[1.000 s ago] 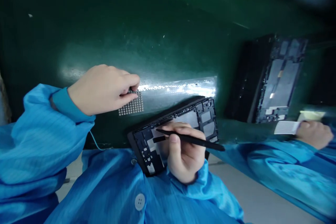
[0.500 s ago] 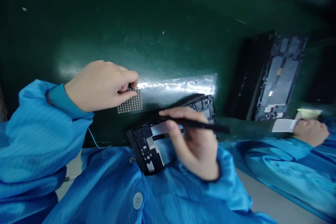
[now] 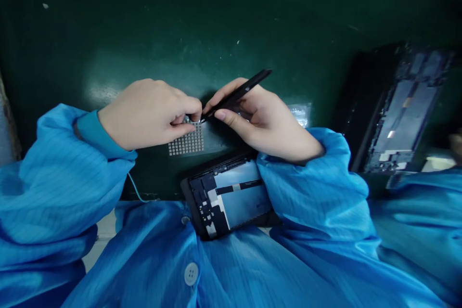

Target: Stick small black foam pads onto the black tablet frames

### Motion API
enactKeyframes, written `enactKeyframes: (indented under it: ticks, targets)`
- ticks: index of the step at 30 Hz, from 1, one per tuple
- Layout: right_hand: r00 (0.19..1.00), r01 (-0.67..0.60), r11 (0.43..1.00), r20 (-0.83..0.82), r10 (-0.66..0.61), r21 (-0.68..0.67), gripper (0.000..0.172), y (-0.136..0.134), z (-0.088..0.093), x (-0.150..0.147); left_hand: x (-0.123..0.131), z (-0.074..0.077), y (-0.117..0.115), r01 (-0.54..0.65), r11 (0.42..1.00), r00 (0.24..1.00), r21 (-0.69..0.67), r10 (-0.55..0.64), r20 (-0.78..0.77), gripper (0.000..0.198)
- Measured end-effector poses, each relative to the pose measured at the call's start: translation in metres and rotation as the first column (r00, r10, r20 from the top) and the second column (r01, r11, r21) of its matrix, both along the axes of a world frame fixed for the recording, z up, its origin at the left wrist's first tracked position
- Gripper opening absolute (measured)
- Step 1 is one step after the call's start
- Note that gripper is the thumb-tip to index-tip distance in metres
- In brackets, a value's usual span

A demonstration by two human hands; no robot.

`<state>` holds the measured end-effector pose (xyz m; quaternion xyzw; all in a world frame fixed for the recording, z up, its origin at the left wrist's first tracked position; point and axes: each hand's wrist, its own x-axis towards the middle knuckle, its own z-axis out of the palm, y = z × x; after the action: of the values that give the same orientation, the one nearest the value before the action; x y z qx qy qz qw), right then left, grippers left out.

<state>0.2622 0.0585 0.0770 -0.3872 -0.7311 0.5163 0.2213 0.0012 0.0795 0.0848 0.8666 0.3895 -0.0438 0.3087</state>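
My left hand (image 3: 155, 115) pinches the upper edge of a clear sheet carrying rows of small grey squares (image 3: 186, 145). Black tweezers (image 3: 238, 94) are gripped in my right hand (image 3: 267, 122), their tip meeting the sheet's top edge beside my left fingertips. Whether the tip holds a square is too small to tell. Below both hands, an opened tablet-like device (image 3: 240, 202) with its inner parts showing lies tilted at the table's near edge, against my blue smock. My right sleeve covers its right end.
Black device housings with exposed inner parts (image 3: 407, 110) stand at the right on the green table (image 3: 144, 24). A co-worker's blue sleeve (image 3: 426, 216) is at the right edge, near a pale yellowish piece (image 3: 438, 162). The clear sheet's shiny end (image 3: 301, 114) shows behind my right wrist.
My right hand has moved up and left with the tweezers, from above the device to the sheet by my left fingers. The co-worker's hand has moved mostly out of view.
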Motion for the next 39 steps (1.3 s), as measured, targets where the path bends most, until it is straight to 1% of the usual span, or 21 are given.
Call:
enactKeyframes:
  ticks: [4, 6, 7, 9, 10, 11, 13, 14, 15, 16, 17, 20, 23, 25, 27, 29, 31, 33, 34, 36, 39]
  targets:
    - [0.999, -0.036, 0.999, 0.034, 0.035, 0.038, 0.028, 0.01, -0.001, 0.0, 0.001, 0.001, 0.001, 0.001, 1.0, 0.999, 0.0, -0.001, -0.037, 0.014]
    - [1.0, -0.016, 1.0, -0.014, 0.016, 0.002, 0.027, 0.01, -0.001, 0.003, 0.001, 0.001, 0.001, 0.0, 1.0, 0.999, 0.008, 0.0, -0.039, 0.014]
    - [0.998, 0.023, 0.999, -0.065, -0.025, -0.039, 0.026, 0.004, 0.0, 0.005, 0.001, 0.001, 0.001, 0.001, 1.0, 1.0, 0.012, 0.0, -0.031, 0.014]
    - [0.968, 0.168, 0.976, -0.162, -0.19, -0.137, 0.021, -0.019, 0.005, 0.009, 0.0, -0.001, 0.001, 0.001, 1.0, 1.0, 0.013, -0.001, -0.007, 0.015]
    - [0.933, 0.28, 0.946, -0.185, -0.308, -0.164, 0.017, -0.037, 0.007, 0.01, -0.001, -0.002, 0.001, -0.003, 1.0, 1.0, 0.01, 0.002, 0.006, 0.015]
    - [0.879, 0.41, 0.898, -0.193, -0.435, -0.158, 0.012, -0.058, 0.009, 0.01, -0.002, -0.003, 0.001, -0.008, 1.0, 1.0, 0.005, 0.008, 0.018, 0.015]
    - [0.74, 0.643, 0.763, -0.208, -0.64, -0.063, 0.005, -0.103, 0.009, 0.006, -0.003, -0.004, 0.0, -0.016, 1.0, 0.999, -0.002, 0.016, 0.035, 0.016]
    - [0.683, 0.711, 0.703, -0.23, -0.694, -0.007, 0.007, -0.123, 0.007, 0.002, -0.003, -0.004, 0.0, -0.017, 1.0, 0.999, 0.0, 0.017, 0.035, 0.016]
    - [0.646, 0.751, 0.659, -0.255, -0.72, 0.042, 0.01, -0.14, 0.003, -0.003, -0.004, -0.003, 0.0, -0.015, 1.0, 0.999, 0.009, 0.015, 0.033, 0.016]
    - [0.632, 0.766, 0.637, -0.275, -0.725, 0.082, 0.013, -0.153, -0.001, -0.007, -0.004, -0.003, 0.0, -0.009, 1.0, 1.0, 0.019, 0.009, 0.025, 0.017]
    - [0.637, 0.764, 0.635, -0.286, -0.716, 0.114, 0.016, -0.161, -0.006, -0.011, -0.004, -0.001, 0.0, 0.0, 1.0, 1.0, 0.026, 0.0, 0.012, 0.019]
    - [0.682, 0.73, 0.654, -0.275, -0.678, 0.198, 0.022, -0.165, -0.016, -0.018, -0.003, 0.002, -0.001, 0.013, 0.999, 1.0, 0.032, -0.012, -0.024, 0.022]
    - [0.707, 0.707, 0.666, -0.237, -0.667, 0.236, 0.024, -0.16, -0.017, -0.018, -0.004, 0.001, -0.001, 0.012, 0.999, 1.0, 0.045, -0.011, -0.025, 0.022]
    - [0.742, 0.668, 0.687, -0.185, -0.645, 0.284, 0.027, -0.161, -0.011, -0.015, -0.005, -0.001, -0.001, 0.016, 0.999, 1.0, 0.051, -0.015, -0.01, 0.022]
    - [0.795, 0.587, 0.728, -0.085, -0.6, 0.353, 0.032, -0.162, 0.0, -0.012, -0.005, -0.003, -0.001, 0.014, 0.998, 1.0, 0.057, -0.015, 0.009, 0.022]
    - [0.838, 0.497, 0.778, 0.022, -0.546, 0.385, 0.034, -0.154, 0.015, -0.008, -0.006, -0.005, 0.0, 0.013, 0.998, 1.0, 0.06, -0.014, 0.024, 0.021]
    - [0.866, 0.426, 0.83, 0.102, -0.489, 0.36, 0.03, -0.134, 0.026, -0.004, -0.006, -0.005, 0.0, 0.01, 0.998, 0.999, 0.066, -0.012, 0.033, 0.02]
    - [0.915, 0.336, 0.897, 0.126, -0.383, 0.285, 0.02, -0.101, 0.028, -0.001, -0.006, -0.005, 0.001, 0.014, 0.998, 1.0, 0.066, -0.016, 0.027, 0.02]
    - [0.943, 0.278, 0.929, 0.116, -0.313, 0.245, 0.015, -0.082, 0.025, 0.0, -0.006, -0.005, 0.001, 0.014, 0.998, 1.0, 0.066, -0.016, 0.023, 0.02]
    - [0.98, 0.173, 0.967, 0.069, -0.189, 0.189, 0.012, -0.047, 0.015, 0.0, -0.006, -0.004, 0.001, 0.011, 0.998, 1.0, 0.059, -0.012, 0.016, 0.018]
    - [0.995, 0.086, 0.985, 0.036, -0.092, 0.15, 0.016, -0.017, -0.002, -0.002, -0.004, -0.004, 0.001, 0.005, 0.999, 1.0, 0.044, -0.006, 0.018, 0.016]
